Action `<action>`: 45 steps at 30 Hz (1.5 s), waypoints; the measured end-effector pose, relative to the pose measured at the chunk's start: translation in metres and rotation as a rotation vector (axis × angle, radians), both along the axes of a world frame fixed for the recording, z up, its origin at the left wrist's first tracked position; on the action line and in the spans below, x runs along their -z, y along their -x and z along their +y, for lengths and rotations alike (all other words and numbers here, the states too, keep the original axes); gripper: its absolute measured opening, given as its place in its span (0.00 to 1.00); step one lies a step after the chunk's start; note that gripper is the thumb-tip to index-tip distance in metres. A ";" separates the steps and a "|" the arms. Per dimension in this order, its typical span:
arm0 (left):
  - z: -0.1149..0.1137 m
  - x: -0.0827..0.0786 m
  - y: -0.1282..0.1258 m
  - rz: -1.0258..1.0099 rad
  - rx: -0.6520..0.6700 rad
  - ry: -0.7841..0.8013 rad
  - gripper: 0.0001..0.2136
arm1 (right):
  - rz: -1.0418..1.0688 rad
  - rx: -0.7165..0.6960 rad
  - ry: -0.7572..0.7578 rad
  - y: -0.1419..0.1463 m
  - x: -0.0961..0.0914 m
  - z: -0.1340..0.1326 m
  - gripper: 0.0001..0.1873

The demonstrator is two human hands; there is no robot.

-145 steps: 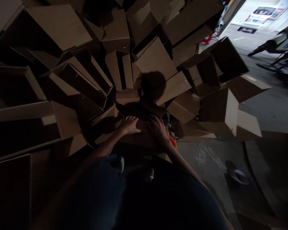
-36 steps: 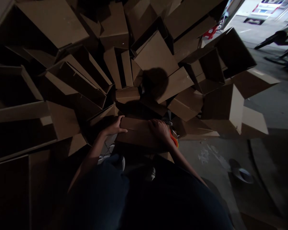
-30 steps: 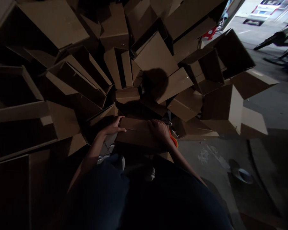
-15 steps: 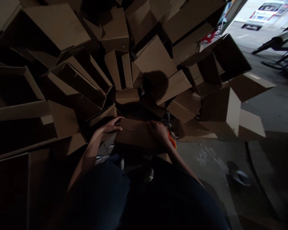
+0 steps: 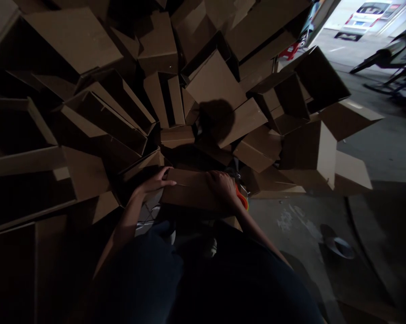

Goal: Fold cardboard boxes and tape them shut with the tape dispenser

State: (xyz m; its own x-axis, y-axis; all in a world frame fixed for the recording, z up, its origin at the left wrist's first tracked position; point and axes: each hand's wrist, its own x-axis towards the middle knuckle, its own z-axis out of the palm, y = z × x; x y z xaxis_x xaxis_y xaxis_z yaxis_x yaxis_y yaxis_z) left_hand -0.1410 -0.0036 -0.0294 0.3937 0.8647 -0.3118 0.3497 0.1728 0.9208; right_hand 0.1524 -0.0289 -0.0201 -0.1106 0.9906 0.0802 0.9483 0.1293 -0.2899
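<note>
A brown cardboard box [image 5: 189, 191] lies in front of my knees in dim light. My left hand [image 5: 154, 181] grips its left end, thumb over the top edge. My right hand [image 5: 223, 186] rests on the box's right part with the fingers curled down on the top face. An orange tool [image 5: 242, 201], perhaps a tape dispenser, shows just right of that hand; I cannot tell whether the hand holds it.
A big heap of empty cardboard boxes [image 5: 219, 81] fills the left and far side. Bare concrete floor [image 5: 300, 220] lies to the right, with a round roll-like thing [image 5: 337, 245] on it. A bright doorway with a parked car [image 5: 366, 13] shows at top right.
Since 4.8 s ago my left hand slid from the middle of the box top to its left end. In the last second both hands stay put and only the view shifts slightly.
</note>
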 end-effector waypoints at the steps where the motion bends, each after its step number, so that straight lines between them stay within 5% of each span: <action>1: -0.001 0.000 -0.004 0.012 -0.010 0.006 0.38 | 0.001 -0.008 0.000 0.000 0.000 0.000 0.21; 8: 0.000 0.005 -0.016 0.153 -0.133 -0.101 0.39 | -0.008 0.012 0.004 0.002 -0.001 0.000 0.21; 20: 0.002 0.003 -0.019 0.022 -0.184 0.069 0.40 | -0.019 -0.006 0.013 0.003 -0.002 -0.002 0.21; 29: 0.009 0.007 -0.018 0.110 -0.172 0.026 0.36 | 0.010 -0.027 0.018 0.004 -0.005 -0.003 0.20; 35: 0.007 0.017 -0.017 0.058 -0.219 0.003 0.45 | 0.119 -0.138 -0.089 -0.001 0.008 0.001 0.24; 41: -0.005 0.001 -0.030 0.376 -0.249 -0.256 0.62 | 0.120 -0.192 -0.128 -0.001 0.017 0.002 0.27; 45: -0.010 -0.013 -0.067 0.592 -0.185 -0.494 0.58 | 0.177 -0.177 -0.107 0.000 0.015 0.003 0.27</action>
State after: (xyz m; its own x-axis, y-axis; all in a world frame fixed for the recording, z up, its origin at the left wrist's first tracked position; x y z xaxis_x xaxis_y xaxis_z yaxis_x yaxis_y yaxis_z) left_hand -0.0744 -0.0134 -0.0162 0.1186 0.9929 0.0127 0.8110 -0.1043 0.5757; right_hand 0.1527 -0.0260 -0.0346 -0.2563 0.9419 0.2173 0.8439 0.3277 -0.4249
